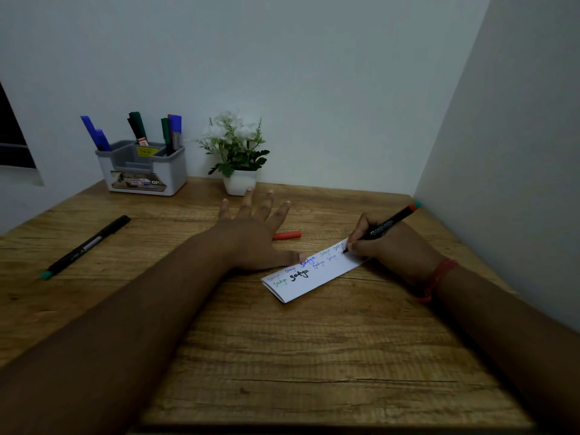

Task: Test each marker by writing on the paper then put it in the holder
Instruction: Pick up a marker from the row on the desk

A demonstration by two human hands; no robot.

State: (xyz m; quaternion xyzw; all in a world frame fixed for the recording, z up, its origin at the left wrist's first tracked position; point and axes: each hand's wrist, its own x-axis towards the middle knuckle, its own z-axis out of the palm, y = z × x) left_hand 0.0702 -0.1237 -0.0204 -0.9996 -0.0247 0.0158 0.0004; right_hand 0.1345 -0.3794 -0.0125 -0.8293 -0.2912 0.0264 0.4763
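My right hand (392, 246) grips a thin black marker (384, 227) with a red and teal end, its tip touching the right end of a folded white paper strip (314, 277) that bears several written words. My left hand (255, 233) lies flat with fingers spread, its thumb pressing the strip's upper edge. A red cap (287, 235) lies on the table just beyond the strip. Another black marker (86, 246) with a teal end lies at the left. The grey holder (144, 171) at the back left contains several blue, green and black markers.
A small white pot of artificial white flowers (238, 158) stands right of the holder against the back wall. A wall runs close along the right side of the wooden table (282, 356). A dark window edge shows at far left.
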